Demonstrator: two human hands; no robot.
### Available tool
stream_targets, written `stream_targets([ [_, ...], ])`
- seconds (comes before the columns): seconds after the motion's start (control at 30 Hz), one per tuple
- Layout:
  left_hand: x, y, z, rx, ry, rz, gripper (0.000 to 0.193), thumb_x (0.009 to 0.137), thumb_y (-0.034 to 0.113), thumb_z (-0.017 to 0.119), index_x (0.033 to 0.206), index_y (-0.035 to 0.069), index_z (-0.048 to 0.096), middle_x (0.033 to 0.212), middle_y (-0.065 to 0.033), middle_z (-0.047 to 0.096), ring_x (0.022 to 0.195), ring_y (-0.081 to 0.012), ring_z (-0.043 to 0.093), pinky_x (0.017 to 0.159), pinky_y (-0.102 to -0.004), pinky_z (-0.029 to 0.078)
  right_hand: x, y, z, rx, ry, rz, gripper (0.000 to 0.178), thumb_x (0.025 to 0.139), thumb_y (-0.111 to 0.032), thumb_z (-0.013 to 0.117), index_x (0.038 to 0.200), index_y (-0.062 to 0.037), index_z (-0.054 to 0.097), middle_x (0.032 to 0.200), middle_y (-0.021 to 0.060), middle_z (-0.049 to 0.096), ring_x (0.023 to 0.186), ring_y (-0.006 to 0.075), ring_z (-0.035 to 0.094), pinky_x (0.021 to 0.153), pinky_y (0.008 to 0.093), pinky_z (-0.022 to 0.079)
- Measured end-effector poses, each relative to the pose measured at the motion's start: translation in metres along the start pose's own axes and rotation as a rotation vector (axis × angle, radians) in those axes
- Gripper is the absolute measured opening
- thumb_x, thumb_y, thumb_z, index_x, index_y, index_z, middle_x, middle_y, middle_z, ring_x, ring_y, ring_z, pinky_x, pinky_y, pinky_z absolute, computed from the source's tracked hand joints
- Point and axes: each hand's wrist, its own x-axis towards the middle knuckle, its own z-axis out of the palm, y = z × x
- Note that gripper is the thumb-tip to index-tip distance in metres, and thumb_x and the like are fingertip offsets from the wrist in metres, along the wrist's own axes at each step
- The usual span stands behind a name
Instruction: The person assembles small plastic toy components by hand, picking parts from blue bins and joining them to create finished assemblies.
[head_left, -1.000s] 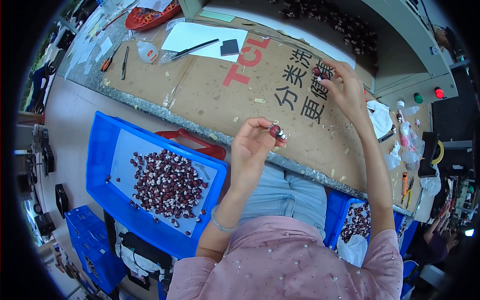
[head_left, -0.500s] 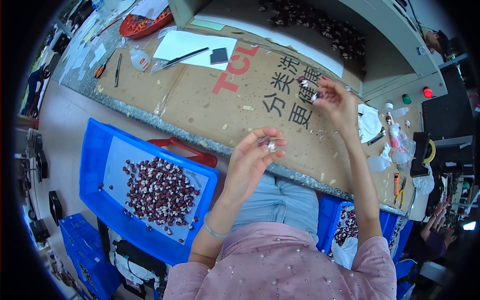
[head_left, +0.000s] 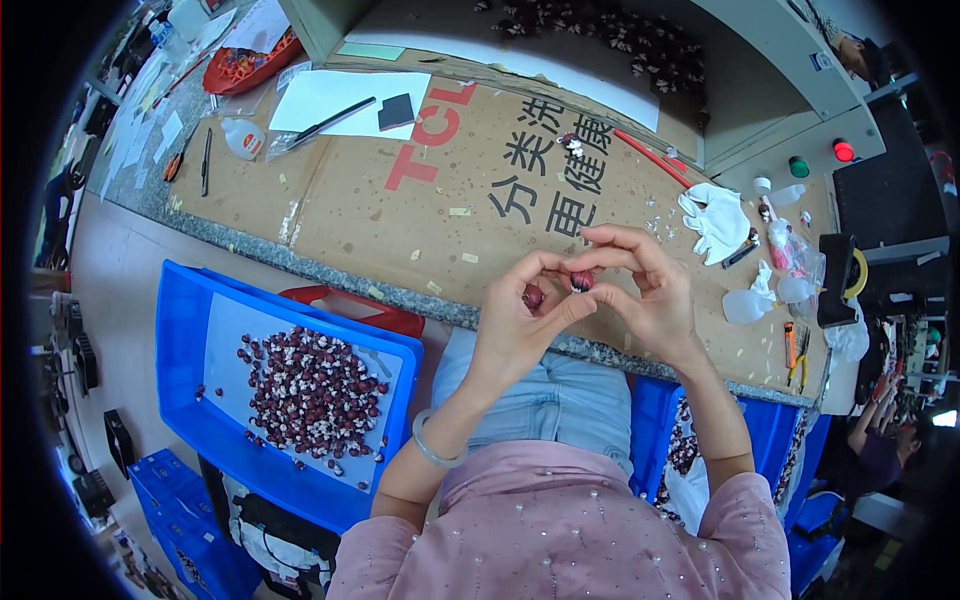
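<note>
Over the near edge of the table my two hands meet, fingertips close together. A small round dark-red piece with a pale part (head_left: 581,282) is pinched between the fingertips of both hands; its exact kind cannot be made out. My left hand (head_left: 505,330) also has a second dark-red piece (head_left: 533,297) tucked against its curled fingers. From the right, my right hand (head_left: 658,308) reaches in with thumb and index finger on the pinched piece. Another red-and-white piece (head_left: 571,143) lies farther off on the cardboard sheet (head_left: 350,215), near a red stick (head_left: 650,156).
A blue bin (head_left: 185,340) with many red-and-white pieces stands at the left. Farther back is a grey open-fronted box (head_left: 750,100) with dark pieces inside. A white glove (head_left: 716,222), clear bottles (head_left: 745,306), and pliers (head_left: 800,362) lie at the right.
My right hand has come back toward me from over the cardboard with a piece and joined my left hand. The red stick, mostly covered before, now shows. The view has shifted slightly.
</note>
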Motion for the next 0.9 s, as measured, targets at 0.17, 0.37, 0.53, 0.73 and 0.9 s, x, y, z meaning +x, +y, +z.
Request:
stream_targets([
  [0.17, -0.003, 0.002, -0.004, 0.179, 0.150, -0.002, 0.025, 0.073, 0.016, 0.079, 0.086, 0.004, 0.063, 0.060, 0.0037, 0.047, 0.052, -0.0020, 0.037, 0.048, -0.0209, 0.029, 0.009, -0.005, 0.002, -0.076, -0.072, -0.007, 0.049, 0.074, 0.007, 0.064, 0.122, -0.0006, 0.054, 0.107, 0.0047, 0.069, 0.102, 0.0159, 0.061, 0.089, 0.0288, 0.048],
  [0.37, -0.006, 0.005, -0.006, 0.314, 0.253, 0.110, 0.028, 0.069, 0.018, 0.081, 0.083, 0.002, 0.063, 0.067, -0.0008, 0.057, 0.051, -0.0060, 0.039, 0.047, -0.0224, 0.033, 0.019, -0.006, 0.001, 0.094, -0.154, 0.122, 0.054, 0.075, 0.009, 0.063, 0.127, 0.0008, 0.049, 0.104, 0.0094, 0.068, 0.098, 0.0142, 0.062, 0.086, 0.0284, 0.049],
  [0.53, -0.008, 0.008, -0.009, 0.283, 0.232, 0.079, 0.028, 0.069, 0.018, 0.081, 0.082, 0.002, 0.062, 0.065, -0.0001, 0.055, 0.052, -0.0049, 0.039, 0.047, -0.0213, 0.031, 0.019, 0.005, 0.007, 0.394, -0.093, 0.250, 0.063, 0.075, 0.010, 0.066, 0.132, 0.0033, 0.040, 0.100, 0.0139, 0.066, 0.092, 0.0152, 0.063, 0.081, 0.0263, 0.052],
  [0.73, -0.006, 0.006, -0.008, 0.267, 0.229, 0.093, 0.025, 0.070, 0.014, 0.080, 0.081, 0.001, 0.062, 0.064, 0.0006, 0.054, 0.053, -0.0045, 0.040, 0.047, -0.0209, 0.032, 0.017, 0.011, 0.010, 0.496, -0.049, 0.326, 0.070, 0.074, 0.009, 0.070, 0.134, 0.0029, 0.036, 0.097, 0.0139, 0.065, 0.088, 0.0141, 0.064, 0.078, 0.0246, 0.053],
  [0.9, -0.005, 0.007, -0.006, 0.270, 0.222, 0.091, 0.021, 0.072, 0.011, 0.079, 0.080, 0.001, 0.062, 0.064, 0.0005, 0.055, 0.054, -0.0044, 0.042, 0.047, -0.0205, 0.032, 0.015, 0.012, 0.006, 0.464, -0.067, 0.294, 0.064, 0.077, 0.012, 0.064, 0.134, 0.0023, 0.035, 0.100, 0.0153, 0.064, 0.089, 0.0138, 0.063, 0.080, 0.0252, 0.052],
])
